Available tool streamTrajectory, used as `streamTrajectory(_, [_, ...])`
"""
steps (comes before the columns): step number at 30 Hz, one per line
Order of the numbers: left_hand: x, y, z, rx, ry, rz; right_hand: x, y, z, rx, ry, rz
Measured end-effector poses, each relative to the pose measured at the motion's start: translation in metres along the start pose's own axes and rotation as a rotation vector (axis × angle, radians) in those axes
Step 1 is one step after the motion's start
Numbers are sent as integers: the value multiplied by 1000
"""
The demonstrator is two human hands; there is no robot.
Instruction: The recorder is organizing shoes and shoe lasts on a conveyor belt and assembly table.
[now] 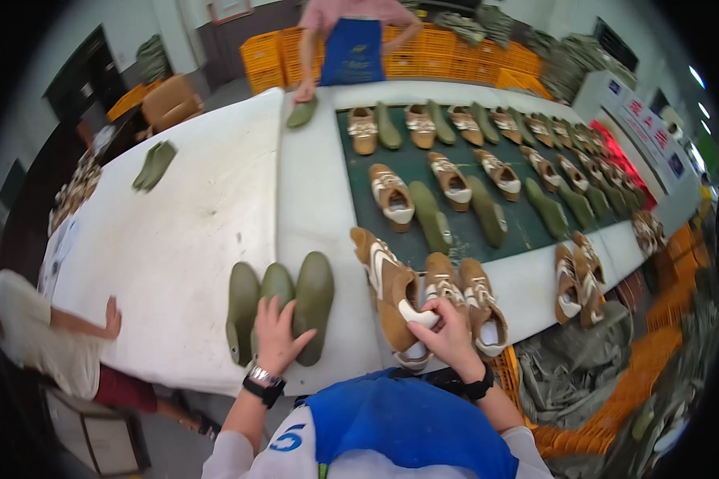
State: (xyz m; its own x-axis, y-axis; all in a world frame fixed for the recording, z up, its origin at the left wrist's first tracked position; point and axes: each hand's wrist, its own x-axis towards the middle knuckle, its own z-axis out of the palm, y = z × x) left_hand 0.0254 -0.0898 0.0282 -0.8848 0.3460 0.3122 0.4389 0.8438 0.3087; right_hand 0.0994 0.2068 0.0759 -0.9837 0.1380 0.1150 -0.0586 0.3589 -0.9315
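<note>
Three green shoe lasts stand side by side on the near edge of the white table: a left one [244, 302], a middle one [277, 281] and a right one [315, 299]. My left hand [275, 339] lies over the near part of the middle last, fingers stretched and thumb apart toward the right last. My right hand [447, 334] grips a brown and white sneaker [391, 291] by its white heel, toe tilted up and away from me. Just right of it sit two more sneakers, one partly behind my hand [442, 275] and one beside it [481, 303].
A green conveyor belt [471, 243] carries rows of sneakers and lasts. Two lasts [155, 165] lie on the white table [208, 215]. Across it, a person in a blue apron [353, 52] touches a last [301, 113]. Another person's arm [84, 323] rests at left. Orange crates [431, 52] line the back.
</note>
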Motion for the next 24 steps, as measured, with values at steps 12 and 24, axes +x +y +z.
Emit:
streamTrajectory(12, [-13,23,59,84,-232,-124,-3,12,-3,-129,-439,-136])
streamTrajectory(24, [14,21,86,-237,-171,-17,-23,-3,-97,-630,546,-248])
